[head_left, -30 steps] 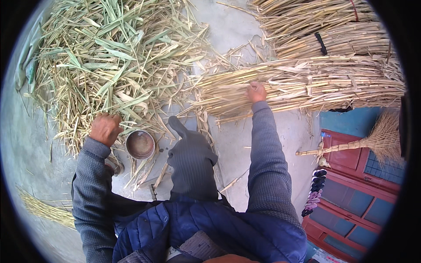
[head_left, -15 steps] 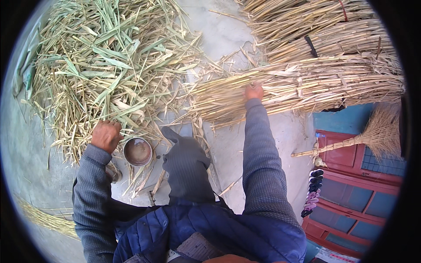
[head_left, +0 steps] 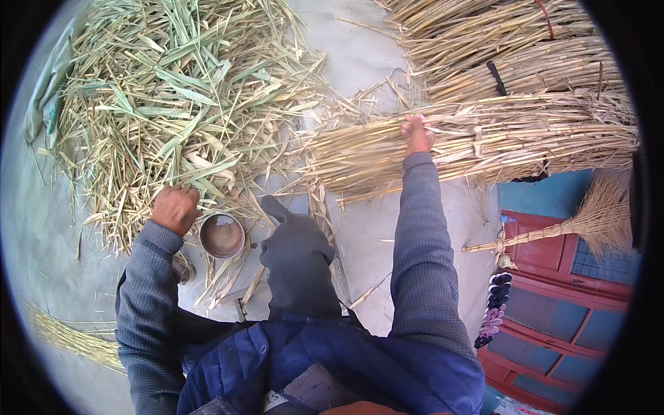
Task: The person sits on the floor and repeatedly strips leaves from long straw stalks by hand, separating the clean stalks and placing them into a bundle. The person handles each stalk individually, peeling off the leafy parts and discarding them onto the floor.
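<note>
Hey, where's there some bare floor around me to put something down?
The clearest concrete lies between your right sleeve, the stalk bundle and the broom. Another mostly bare patch is at far left, between the leaf pile and the thin yellowish stalks. It's crowded around the bowl, with your left hand and loose leaves close by.
</note>
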{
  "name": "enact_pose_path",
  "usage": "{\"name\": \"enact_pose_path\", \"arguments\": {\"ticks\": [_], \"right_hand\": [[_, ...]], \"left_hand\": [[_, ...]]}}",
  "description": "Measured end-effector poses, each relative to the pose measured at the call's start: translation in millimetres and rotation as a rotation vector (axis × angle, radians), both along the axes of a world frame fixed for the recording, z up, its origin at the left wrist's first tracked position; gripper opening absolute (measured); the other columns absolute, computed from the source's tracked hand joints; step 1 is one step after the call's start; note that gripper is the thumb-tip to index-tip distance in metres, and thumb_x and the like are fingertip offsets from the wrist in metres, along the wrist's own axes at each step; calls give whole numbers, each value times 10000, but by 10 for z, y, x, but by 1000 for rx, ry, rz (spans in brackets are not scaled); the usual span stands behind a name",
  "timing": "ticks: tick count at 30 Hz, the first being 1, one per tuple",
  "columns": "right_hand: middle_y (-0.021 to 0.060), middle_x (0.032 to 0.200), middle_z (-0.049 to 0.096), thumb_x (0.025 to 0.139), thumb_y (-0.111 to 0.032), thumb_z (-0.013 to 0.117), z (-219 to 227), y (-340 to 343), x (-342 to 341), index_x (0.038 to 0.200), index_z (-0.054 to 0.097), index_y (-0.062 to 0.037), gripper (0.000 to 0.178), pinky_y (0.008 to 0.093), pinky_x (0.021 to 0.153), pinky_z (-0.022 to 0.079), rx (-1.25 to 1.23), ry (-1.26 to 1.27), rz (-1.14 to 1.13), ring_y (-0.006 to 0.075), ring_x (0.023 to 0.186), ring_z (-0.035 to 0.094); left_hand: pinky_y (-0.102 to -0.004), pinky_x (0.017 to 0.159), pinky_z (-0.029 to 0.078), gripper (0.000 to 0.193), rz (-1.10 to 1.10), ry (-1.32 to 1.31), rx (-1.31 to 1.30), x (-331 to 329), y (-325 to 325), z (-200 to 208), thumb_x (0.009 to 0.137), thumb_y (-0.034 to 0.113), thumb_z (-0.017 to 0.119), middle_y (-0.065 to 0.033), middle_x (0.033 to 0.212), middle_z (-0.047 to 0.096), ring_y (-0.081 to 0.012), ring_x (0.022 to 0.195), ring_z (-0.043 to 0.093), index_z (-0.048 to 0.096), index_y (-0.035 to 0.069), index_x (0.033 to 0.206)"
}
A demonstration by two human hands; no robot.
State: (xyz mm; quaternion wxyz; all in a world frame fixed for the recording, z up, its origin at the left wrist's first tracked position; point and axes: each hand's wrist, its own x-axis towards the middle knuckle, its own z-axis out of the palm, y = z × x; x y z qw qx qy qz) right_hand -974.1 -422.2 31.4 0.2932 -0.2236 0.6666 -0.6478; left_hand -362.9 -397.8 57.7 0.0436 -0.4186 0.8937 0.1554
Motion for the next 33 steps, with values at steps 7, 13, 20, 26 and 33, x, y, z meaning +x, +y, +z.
{"name": "enact_pose_path", "arguments": {"ticks": [7,13,20,26,33], "right_hand": [[147,905,714,988,-304,646,535,-153,575,1022,620,30,337,230,611,564,204,97,314,146,733,697],[130,855,717,1000,-341,631,952,-104,1945,1015,637,21,362,243,630,549,130,182,587,156,704,695],[134,803,703,1007,-326,624,1336,123,3578,949,610,4,335,269,613,558,-93,154,784,174,654,691],[108,727,663,1007,-331,624,1580,26,4145,883,600,-17,339,267,566,541,-165,92,703,148,571,640],[88,694,637,999,-348,638,1551,-28,4473,835,591,-21,368,235,552,494,-155,49,722,115,554,606]], "left_hand": [[-457,743,469,301,35,31,-41,125,-58,75,750,303,767,-120,721,644,-330,801,636,593,69,823],[-399,774,437,328,221,175,-243,216,-193,322,786,362,745,-79,843,676,-277,859,618,649,88,939],[-369,887,362,348,280,486,-34,546,-313,610,827,383,759,-33,957,708,-236,970,618,722,120,1051],[-265,735,534,189,504,1052,308,1046,-348,665,877,157,776,-39,871,738,-92,809,667,741,11,992],[-215,670,524,162,695,1271,414,1317,-308,610,854,93,794,-29,844,736,-70,753,655,746,12,986]]}}
